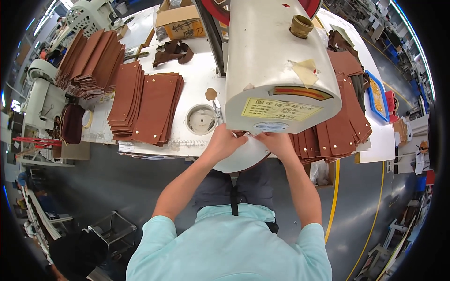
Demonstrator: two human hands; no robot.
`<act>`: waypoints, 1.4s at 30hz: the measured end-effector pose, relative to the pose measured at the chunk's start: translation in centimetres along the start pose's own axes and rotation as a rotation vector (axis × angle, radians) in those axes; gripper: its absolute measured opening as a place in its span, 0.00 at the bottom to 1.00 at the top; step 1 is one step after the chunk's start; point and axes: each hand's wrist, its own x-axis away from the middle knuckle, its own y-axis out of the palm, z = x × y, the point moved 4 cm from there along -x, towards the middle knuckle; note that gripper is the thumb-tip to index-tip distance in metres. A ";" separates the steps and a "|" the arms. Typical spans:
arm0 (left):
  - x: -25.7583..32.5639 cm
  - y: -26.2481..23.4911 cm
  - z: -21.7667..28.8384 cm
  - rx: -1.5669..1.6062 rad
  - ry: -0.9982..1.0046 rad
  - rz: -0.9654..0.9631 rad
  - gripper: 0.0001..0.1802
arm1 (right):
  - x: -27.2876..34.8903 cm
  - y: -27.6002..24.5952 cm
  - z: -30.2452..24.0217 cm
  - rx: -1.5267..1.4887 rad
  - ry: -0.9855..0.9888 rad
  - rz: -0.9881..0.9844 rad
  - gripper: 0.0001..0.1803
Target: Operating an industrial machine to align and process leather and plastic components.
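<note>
The left hand (224, 141) and right hand (277, 142) meet at the upper edge of a pale, curved panel (236, 157) at the front of the worktop (199, 61), apparently to steady it; the machine head (281, 51) partly hides the fingers (238, 134), so their grip cannot be told. Brown studded panels are stacked left (157, 105) and right (344, 117), presumably for easy reach. The head's front bears a yellow printed label (281, 108) above a blue-and-white oval label (271, 126).

The pale-grey rounded panel (240, 157) was edged dark brown; rust-brown rectangular sheets (155, 107) bore pale gold dots; the bulky metal machine (265, 56) was creamy white, the short-sleeved cloth shirt (229, 248) plain mint-green.
</note>
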 end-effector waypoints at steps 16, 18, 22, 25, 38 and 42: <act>3.2 -3.3 0.3 -0.033 -0.196 -0.190 0.19 | 1.7 -0.4 0.7 -0.334 0.236 -0.017 0.14; 2.6 -3.2 0.6 -0.004 -0.233 -0.164 0.19 | 0.7 0.3 0.3 -0.305 0.202 -0.012 0.16; 0.4 -1.6 0.2 -0.055 0.049 -0.021 0.19 | -0.8 0.8 1.0 -0.134 0.104 0.009 0.19; -0.2 -1.1 -0.3 -0.061 0.070 -0.034 0.18 | -1.2 0.7 0.9 -0.026 0.007 0.027 0.22; -0.5 -1.0 0.1 -0.107 0.079 -0.010 0.16 | 1.2 -0.7 1.1 -0.092 0.408 -0.035 0.16; 0.7 -1.7 0.7 -0.064 -0.004 0.022 0.18 | 4.8 -0.9 3.2 0.153 0.197 -0.272 0.18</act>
